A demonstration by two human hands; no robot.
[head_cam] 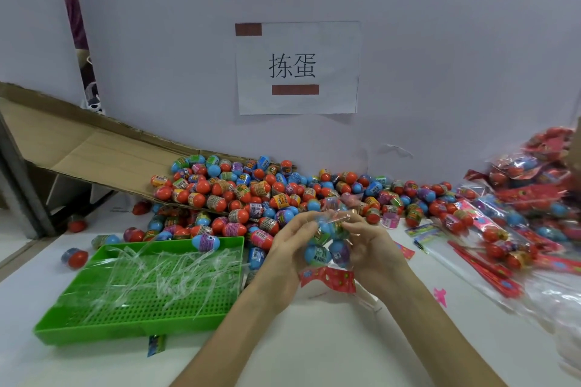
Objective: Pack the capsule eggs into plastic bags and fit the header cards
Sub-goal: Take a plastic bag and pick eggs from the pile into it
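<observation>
A clear plastic bag (327, 247) with several capsule eggs inside hangs between my hands above the white table. My left hand (290, 245) grips its left side and my right hand (369, 243) pinches its top on the right. A red header card (328, 280) shows just under the bag; whether it touches the bag is unclear. A big heap of loose capsule eggs (261, 192), red, blue and purple, lies behind my hands, spilling from a tilted cardboard box (88, 148).
A green perforated tray (138, 308) with clear plastic strips sits at the left front. Finished red-carded egg packs (534, 195) pile up at the right, with flat bags and header cards (490, 264) before them. A paper sign (297, 67) hangs on the wall.
</observation>
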